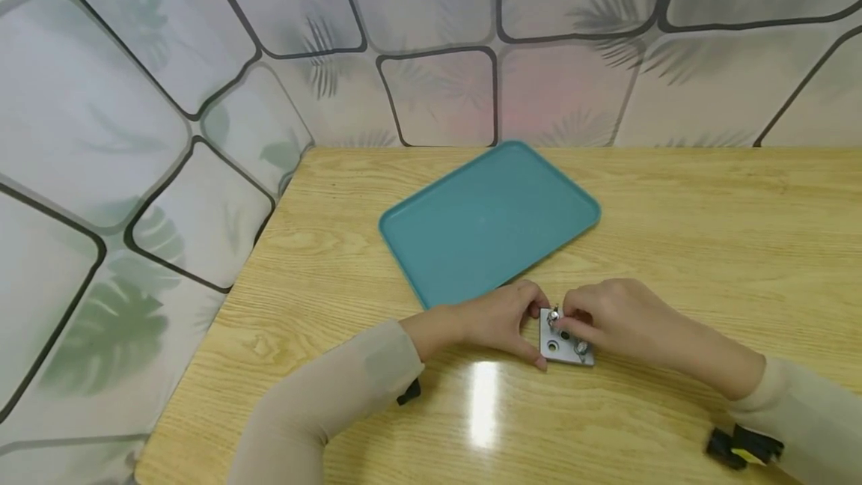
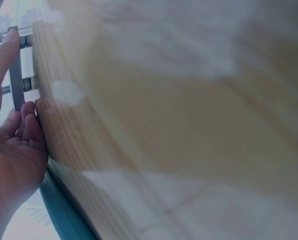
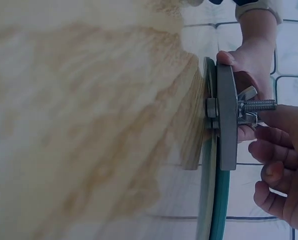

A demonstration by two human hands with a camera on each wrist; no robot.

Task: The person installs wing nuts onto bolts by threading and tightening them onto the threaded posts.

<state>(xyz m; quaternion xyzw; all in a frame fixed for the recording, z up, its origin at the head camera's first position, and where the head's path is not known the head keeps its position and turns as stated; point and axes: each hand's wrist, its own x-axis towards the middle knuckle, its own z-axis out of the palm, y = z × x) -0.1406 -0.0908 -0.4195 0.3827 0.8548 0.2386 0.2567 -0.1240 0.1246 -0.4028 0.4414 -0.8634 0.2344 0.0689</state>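
A small square metal plate point(image 1: 567, 358) with holes stands slightly raised off the table on bolt heads point(image 3: 211, 107). Two threaded bolts point(image 3: 261, 105) rise through it, each with a wing nut point(image 3: 247, 94). My left hand point(image 1: 494, 322) holds the plate by its opposite edges, thumb at the near side and fingers at the far side. With thumb and index finger, my right hand point(image 1: 622, 320) pinches the far-left wing nut point(image 1: 554, 316); its other fingers are curled. Nearer the right corner, the other wing nut point(image 1: 581, 349) is untouched. In the left wrist view, the plate point(image 2: 16, 75) appears edge-on.
Behind the left hand, a blue-green tray point(image 1: 488, 223) lies at an angle on the wooden table point(image 1: 727, 245). A patterned wall covering point(image 1: 438, 96) borders the table's back and left side. Black wrist gear point(image 1: 744, 446) sits under the right sleeve.
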